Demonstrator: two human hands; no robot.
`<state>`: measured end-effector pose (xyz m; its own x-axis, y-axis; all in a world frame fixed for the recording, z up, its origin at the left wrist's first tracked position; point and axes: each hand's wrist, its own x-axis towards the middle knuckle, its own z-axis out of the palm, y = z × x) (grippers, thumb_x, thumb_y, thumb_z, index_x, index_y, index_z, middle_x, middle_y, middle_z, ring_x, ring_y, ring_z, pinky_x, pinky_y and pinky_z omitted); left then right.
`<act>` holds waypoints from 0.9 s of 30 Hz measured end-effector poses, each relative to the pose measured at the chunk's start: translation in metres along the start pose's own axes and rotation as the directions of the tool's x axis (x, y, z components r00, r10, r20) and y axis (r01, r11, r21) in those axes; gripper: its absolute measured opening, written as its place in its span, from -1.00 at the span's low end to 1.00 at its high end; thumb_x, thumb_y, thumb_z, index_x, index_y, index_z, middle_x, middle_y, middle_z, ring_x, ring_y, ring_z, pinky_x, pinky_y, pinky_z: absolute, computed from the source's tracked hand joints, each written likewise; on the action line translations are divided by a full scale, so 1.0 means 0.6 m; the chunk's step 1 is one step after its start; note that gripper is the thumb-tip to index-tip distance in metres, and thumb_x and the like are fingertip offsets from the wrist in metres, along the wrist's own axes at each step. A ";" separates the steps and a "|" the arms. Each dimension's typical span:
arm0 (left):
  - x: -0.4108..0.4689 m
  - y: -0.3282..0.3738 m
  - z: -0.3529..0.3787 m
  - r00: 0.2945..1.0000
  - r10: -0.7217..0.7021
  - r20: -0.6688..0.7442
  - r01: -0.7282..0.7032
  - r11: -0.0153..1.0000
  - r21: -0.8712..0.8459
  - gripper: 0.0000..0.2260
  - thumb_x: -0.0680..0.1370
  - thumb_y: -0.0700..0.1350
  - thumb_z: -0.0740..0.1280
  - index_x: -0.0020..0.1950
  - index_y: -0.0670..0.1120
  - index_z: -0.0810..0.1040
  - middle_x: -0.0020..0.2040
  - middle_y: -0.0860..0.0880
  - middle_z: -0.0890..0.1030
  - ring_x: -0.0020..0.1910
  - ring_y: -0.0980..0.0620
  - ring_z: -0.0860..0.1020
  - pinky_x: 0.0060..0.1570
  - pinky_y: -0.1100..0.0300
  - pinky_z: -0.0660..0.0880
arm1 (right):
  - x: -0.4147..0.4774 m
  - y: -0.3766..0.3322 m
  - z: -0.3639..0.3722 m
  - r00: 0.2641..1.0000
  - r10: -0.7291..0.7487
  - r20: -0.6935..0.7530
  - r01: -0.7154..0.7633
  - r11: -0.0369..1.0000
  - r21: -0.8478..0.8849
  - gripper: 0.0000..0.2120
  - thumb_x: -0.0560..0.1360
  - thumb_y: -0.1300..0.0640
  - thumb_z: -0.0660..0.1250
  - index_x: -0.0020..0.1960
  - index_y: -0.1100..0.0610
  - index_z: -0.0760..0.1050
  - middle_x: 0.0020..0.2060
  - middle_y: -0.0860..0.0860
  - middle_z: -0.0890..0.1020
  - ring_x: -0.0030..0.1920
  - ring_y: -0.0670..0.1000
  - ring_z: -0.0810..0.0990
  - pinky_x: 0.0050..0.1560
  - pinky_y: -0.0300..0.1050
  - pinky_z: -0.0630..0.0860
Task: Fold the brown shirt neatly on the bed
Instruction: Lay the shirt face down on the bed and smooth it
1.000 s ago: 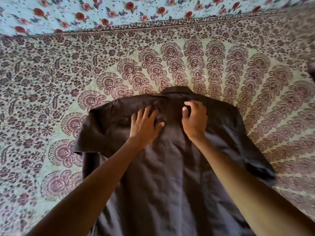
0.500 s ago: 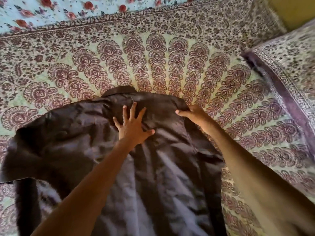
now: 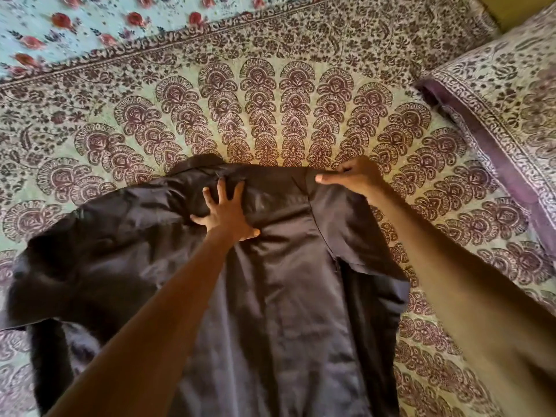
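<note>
Brown shirt (image 3: 288,296): thin woven cloth, smooth, with a faint satin-like sheen where light catches the creases (duller and darker on the left sleeve). Bedspread (image 3: 270,109): matt printed cotton-like cloth, flat and dry-looking, maroon pattern on pale ground. Floral sheet (image 3: 75,28) beyond it: matt printed cloth, blurred, so weave not readable. Pillow (image 3: 505,94) at right: same matt printed fabric, possibly slightly coarser, with a plain purple border.

Soft, even daylight; wide-angle bending at edges, slight blur throughout.
</note>
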<state>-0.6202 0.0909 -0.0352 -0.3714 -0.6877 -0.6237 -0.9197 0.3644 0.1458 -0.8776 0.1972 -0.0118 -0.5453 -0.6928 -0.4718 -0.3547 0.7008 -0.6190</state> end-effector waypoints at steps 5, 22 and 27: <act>-0.003 0.005 -0.009 1.000 0.005 0.000 -0.005 0.999 0.051 0.10 0.28 0.20 0.54 0.54 0.21 -0.20 0.56 0.01 -0.26 0.53 -0.28 -0.20 0.27 -0.49 0.17 | 0.012 0.031 -0.017 0.998 0.030 -0.050 -0.028 0.999 0.035 -0.46 0.20 -0.22 0.56 -0.32 0.26 0.52 -0.44 0.11 0.51 -0.38 -0.01 0.46 -0.11 -0.07 0.51; 0.023 -0.041 -0.005 0.995 0.010 -0.095 -0.015 0.999 -0.052 0.07 0.16 0.47 0.41 0.52 0.27 -0.08 0.57 -0.02 -0.19 0.52 -0.29 -0.23 0.27 -0.56 -0.02 | 0.002 0.031 -0.040 0.950 -0.056 -0.306 -0.121 0.840 -0.530 -0.25 0.17 -0.62 0.21 -0.46 0.12 0.42 -0.47 0.01 0.56 -0.36 0.03 0.53 -0.04 -0.04 0.40; 0.017 -0.031 -0.005 0.994 -0.009 -0.110 0.002 0.998 -0.060 0.02 0.23 0.40 0.43 0.53 0.23 -0.05 0.58 -0.07 -0.17 0.53 -0.30 -0.20 0.29 -0.53 -0.06 | -0.020 0.069 -0.045 0.895 -0.112 -0.432 0.022 0.978 -0.209 -0.41 0.35 -0.44 0.30 -0.40 0.10 0.47 -0.53 -0.07 0.50 -0.45 -0.04 0.48 -0.27 -0.18 0.25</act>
<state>-0.6074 0.0755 -0.0420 -0.3750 -0.7556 -0.5370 -0.9265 0.3247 0.1901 -0.9061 0.2394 -0.0148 -0.7763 -0.6251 -0.0814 -0.5173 0.7055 -0.4845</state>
